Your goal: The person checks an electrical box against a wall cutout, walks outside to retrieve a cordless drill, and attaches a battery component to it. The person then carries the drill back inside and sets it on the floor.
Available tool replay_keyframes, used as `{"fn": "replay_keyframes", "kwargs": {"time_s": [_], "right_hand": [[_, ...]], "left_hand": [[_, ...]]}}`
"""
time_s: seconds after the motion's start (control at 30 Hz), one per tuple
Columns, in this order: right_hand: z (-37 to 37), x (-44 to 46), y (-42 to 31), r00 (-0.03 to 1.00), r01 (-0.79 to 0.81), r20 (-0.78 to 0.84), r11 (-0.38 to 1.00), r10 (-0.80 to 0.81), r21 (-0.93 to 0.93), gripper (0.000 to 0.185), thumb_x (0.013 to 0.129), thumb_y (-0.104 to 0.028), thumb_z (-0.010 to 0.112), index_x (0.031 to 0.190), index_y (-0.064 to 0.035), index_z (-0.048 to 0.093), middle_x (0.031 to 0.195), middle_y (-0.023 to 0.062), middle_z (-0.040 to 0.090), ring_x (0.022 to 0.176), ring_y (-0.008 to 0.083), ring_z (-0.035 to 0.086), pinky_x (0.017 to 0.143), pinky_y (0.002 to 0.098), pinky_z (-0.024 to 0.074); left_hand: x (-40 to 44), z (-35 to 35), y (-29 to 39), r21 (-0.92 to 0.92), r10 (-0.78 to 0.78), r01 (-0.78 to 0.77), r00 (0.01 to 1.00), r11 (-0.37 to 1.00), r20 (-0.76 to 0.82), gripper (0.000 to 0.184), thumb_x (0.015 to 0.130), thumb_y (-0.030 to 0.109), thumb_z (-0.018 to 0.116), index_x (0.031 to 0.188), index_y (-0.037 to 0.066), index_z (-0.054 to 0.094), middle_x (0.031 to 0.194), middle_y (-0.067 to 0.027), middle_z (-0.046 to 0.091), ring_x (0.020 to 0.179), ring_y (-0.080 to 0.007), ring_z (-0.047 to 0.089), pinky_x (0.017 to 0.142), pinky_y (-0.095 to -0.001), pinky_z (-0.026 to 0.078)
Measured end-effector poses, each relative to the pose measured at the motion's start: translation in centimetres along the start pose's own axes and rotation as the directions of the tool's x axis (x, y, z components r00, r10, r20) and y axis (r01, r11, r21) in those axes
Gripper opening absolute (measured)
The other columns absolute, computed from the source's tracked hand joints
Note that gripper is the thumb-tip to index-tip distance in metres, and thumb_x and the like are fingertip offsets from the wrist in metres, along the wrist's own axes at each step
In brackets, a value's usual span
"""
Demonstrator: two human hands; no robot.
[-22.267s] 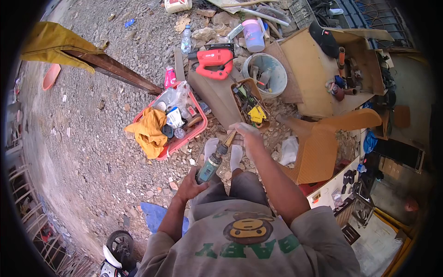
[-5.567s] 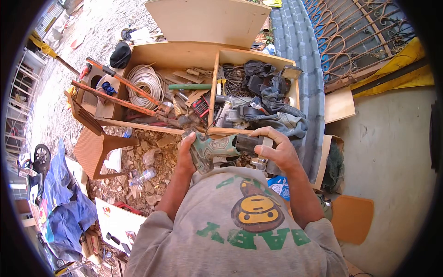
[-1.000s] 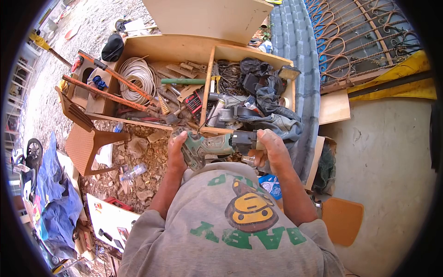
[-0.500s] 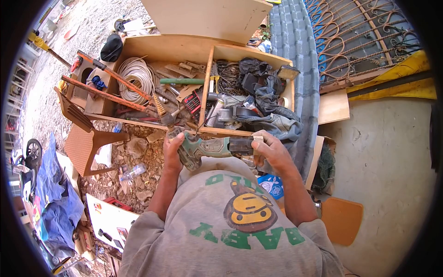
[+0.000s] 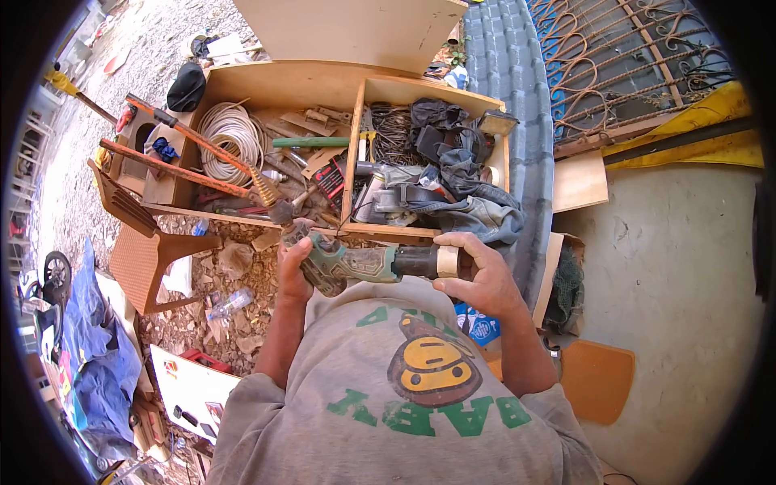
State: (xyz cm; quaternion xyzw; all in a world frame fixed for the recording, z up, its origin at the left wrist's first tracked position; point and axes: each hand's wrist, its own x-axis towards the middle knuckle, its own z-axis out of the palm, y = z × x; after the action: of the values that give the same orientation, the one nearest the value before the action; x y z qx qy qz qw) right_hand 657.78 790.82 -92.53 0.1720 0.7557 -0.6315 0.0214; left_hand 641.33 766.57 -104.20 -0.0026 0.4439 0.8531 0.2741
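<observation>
A worn green and black cordless drill (image 5: pixel 356 263) lies sideways in front of my chest, its handle pointing right. A gold cone-shaped step bit (image 5: pixel 263 187) sticks up and left from its chuck. My left hand (image 5: pixel 296 271) is closed round the drill's head, thumb on top. At the other end, my right hand (image 5: pixel 485 275) grips the black battery (image 5: pixel 417 261), which has a beige band round it, with fingers above and thumb below. The palm hides the battery's far end.
Beyond the drill stands a wooden toolbox (image 5: pixel 350 190) holding a white cable coil (image 5: pixel 232 144), wires, tools and dark cloth. Orange-handled bolt cutters (image 5: pixel 190 133) lie across its left side. A brown plastic chair (image 5: pixel 149 259) is at left, and rubble covers the ground.
My right hand has shifted along the battery towards its end and its fingers have spread, showing more of the beige band. The drill has turned a little in my left hand.
</observation>
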Motion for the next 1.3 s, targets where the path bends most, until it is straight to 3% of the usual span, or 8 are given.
{"fn": "replay_keyframes", "kwargs": {"time_s": [0.07, 0.27, 0.47, 0.67, 0.77, 0.97, 1.17, 1.3], "right_hand": [[0.4, -0.4, 0.0, 0.996, 0.086, -0.019, 0.993, -0.087, -0.077, 0.057, 0.069, -0.004, 0.075, 0.12, -0.0055, 0.051, 0.103, 0.0054, 0.059, 0.091, 0.0123, 0.059, 0.081, 0.0271, 0.0504], [1.3, -0.6, 0.7, 0.999, 0.005, -0.034, 0.977, 0.002, 0.215, 0.058, 0.07, -0.001, 0.074, 0.122, -0.0041, 0.049, 0.104, 0.0063, 0.058, 0.093, 0.0131, 0.059, 0.082, 0.0277, 0.0505], [1.1, -0.4, 0.3, 0.996, -0.091, 0.009, 0.944, 0.093, 0.316, 0.055, 0.073, -0.007, 0.075, 0.121, -0.0042, 0.05, 0.102, 0.0052, 0.06, 0.093, 0.0109, 0.058, 0.084, 0.027, 0.048], [0.4, -0.3, 0.4, 0.999, 0.047, 0.015, 0.998, -0.048, 0.047, 0.059, 0.068, 0.002, 0.073, 0.121, -0.003, 0.049, 0.112, 0.0074, 0.056, 0.099, 0.0142, 0.057, 0.087, 0.0285, 0.048], [0.7, -0.7, 0.4, 1.0, 0.026, -0.01, 0.999, -0.026, 0.025, 0.061, 0.065, 0.007, 0.07, 0.121, -0.0032, 0.046, 0.116, 0.0096, 0.055, 0.104, 0.0159, 0.056, 0.092, 0.0296, 0.046], [2.0, -0.8, 0.7, 0.974, 0.176, -0.159, 0.981, -0.162, 0.076, 0.065, 0.061, 0.011, 0.066, 0.12, -0.0037, 0.043, 0.12, 0.012, 0.054, 0.112, 0.0184, 0.052, 0.098, 0.0314, 0.0422], [1.2, -0.6, 1.0, 0.951, 0.265, -0.148, 0.962, -0.272, -0.071, 0.06, 0.065, 0.002, 0.074, 0.118, -0.0049, 0.047, 0.113, 0.01, 0.059, 0.104, 0.0143, 0.057, 0.09, 0.0291, 0.0467], [0.5, -0.5, 1.4, 0.994, 0.074, -0.088, 0.996, -0.069, 0.056, 0.058, 0.065, -0.002, 0.075, 0.116, -0.0046, 0.049, 0.106, 0.0068, 0.059, 0.098, 0.0127, 0.057, 0.086, 0.0283, 0.0477]], "left_hand": [[0.0, 0.3, 0.3, -0.01, 0.022, -0.022, 1.0, 1.0, 0.0, 0.049, 0.074, 0.024, 0.066, 0.115, 0.003, 0.049, 0.09, -0.0077, 0.059, 0.081, -0.0174, 0.061, 0.074, -0.0331, 0.053], [-0.1, 0.4, 1.5, 0.004, 0.079, -0.079, 0.996, 0.997, 0.035, 0.049, 0.073, 0.023, 0.066, 0.114, 0.003, 0.049, 0.09, -0.0083, 0.058, 0.081, -0.0174, 0.059, 0.077, -0.0324, 0.051], [-0.2, 0.7, 2.6, 0.06, 0.122, -0.124, 0.992, 0.99, 0.043, 0.051, 0.072, 0.022, 0.066, 0.115, 0.002, 0.049, 0.092, -0.0077, 0.054, 0.085, -0.0178, 0.058, 0.079, -0.0327, 0.05], [-0.4, 0.6, 2.6, 0.085, 0.133, -0.139, 0.989, 0.987, 0.071, 0.054, 0.07, 0.024, 0.067, 0.116, 0.002, 0.049, 0.093, -0.0089, 0.055, 0.085, -0.0186, 0.058, 0.078, -0.0329, 0.05], [-0.6, 0.9, 2.9, 0.091, 0.155, -0.162, 0.985, 0.982, 0.08, 0.056, 0.069, 0.027, 0.069, 0.115, 0.002, 0.048, 0.091, -0.0104, 0.055, 0.085, -0.02, 0.058, 0.076, -0.0334, 0.051], [-0.5, 2.1, 4.2, 0.079, 0.261, -0.272, 0.957, 0.959, 0.126, 0.06, 0.069, 0.032, 0.073, 0.115, 0.003, 0.048, 0.089, -0.0132, 0.056, 0.079, -0.0219, 0.06, 0.072, -0.0336, 0.051], [0.1, 2.9, 4.7, 0.108, 0.286, -0.302, 0.948, 0.947, 0.141, 0.06, 0.069, 0.031, 0.073, 0.115, 0.003, 0.048, 0.088, -0.0128, 0.058, 0.08, -0.0218, 0.06, 0.072, -0.0336, 0.051], [0.4, 2.5, 4.6, 0.161, 0.24, -0.258, 0.963, 0.953, 0.127, 0.059, 0.069, 0.031, 0.073, 0.114, 0.003, 0.048, 0.088, -0.0131, 0.058, 0.08, -0.0219, 0.06, 0.073, -0.0341, 0.051]]}}
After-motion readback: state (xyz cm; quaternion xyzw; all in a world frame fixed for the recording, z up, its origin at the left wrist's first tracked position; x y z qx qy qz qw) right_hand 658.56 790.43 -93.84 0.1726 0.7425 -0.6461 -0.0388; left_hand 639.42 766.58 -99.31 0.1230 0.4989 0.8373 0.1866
